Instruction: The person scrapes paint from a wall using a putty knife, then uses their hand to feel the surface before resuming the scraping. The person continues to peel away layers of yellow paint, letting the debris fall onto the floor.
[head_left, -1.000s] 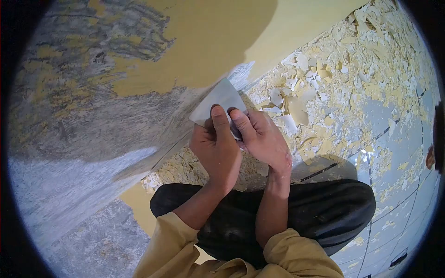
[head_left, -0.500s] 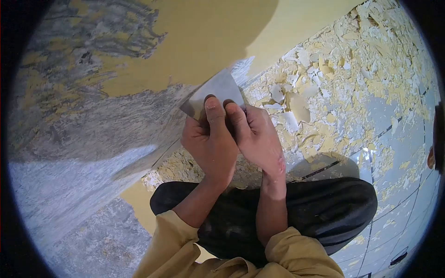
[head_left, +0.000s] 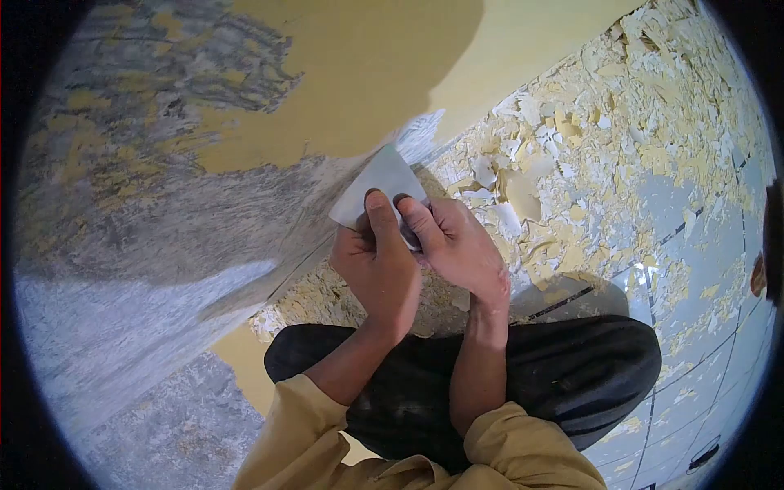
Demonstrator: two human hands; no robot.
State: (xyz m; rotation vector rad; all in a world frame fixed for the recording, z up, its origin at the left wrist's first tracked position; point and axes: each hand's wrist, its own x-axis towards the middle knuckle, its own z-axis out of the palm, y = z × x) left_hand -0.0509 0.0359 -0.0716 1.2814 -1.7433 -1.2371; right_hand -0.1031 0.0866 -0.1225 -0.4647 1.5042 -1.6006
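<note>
Both of my hands grip a thin, flat, greyish-white scraper blade (head_left: 382,181), thumbs pressed on its near face. My left hand (head_left: 377,265) is closed on its lower left part, and my right hand (head_left: 461,245) on its lower right. Fingers behind the blade are hidden. The blade's upper corner lies close to the foot of the wall (head_left: 359,90); whether it touches cannot be made out. Yellow paint covers part of that wall, while grey, scratched surface (head_left: 220,220) shows on the left.
Yellow and white paint flakes (head_left: 572,180) lie thickly on the tiled floor (head_left: 719,327) to the right. My bent leg in dark trousers (head_left: 555,367) is below my hands. Another yellow patch (head_left: 245,359) and rough grey surface (head_left: 180,425) are at lower left.
My hands and the blade have moved slightly down and toward me, away from the wall. The blade has tilted and its face looks lighter. Both hands keep their grip.
</note>
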